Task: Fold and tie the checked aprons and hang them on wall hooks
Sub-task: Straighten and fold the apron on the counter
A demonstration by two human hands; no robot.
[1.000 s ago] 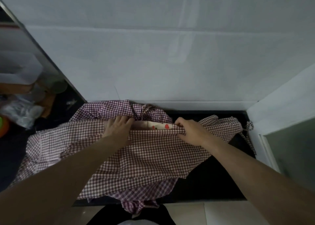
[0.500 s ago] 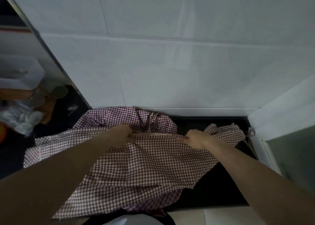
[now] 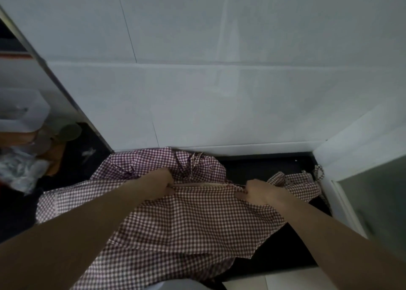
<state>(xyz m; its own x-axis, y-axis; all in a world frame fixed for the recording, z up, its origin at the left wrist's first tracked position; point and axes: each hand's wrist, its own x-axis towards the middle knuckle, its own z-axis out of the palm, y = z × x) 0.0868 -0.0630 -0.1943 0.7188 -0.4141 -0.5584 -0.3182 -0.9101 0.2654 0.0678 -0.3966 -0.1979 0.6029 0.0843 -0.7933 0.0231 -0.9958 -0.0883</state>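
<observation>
My left hand (image 3: 161, 185) and right hand (image 3: 256, 191) each pinching top hem of checked apron (image 3: 197, 228), stretched taut over dark bench (image 3: 263, 164). Risk: lower cloth overhangs near bench edge, could drag whole apron off; second apron (image 3: 158, 160) bunched behind may snag.

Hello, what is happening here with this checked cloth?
A person is handling a checked apron on a dark counter by a white tiled wall. The left hand and right hand each grip its top edge, holding it taut between them. It is not yet folded, tied or hung.
</observation>
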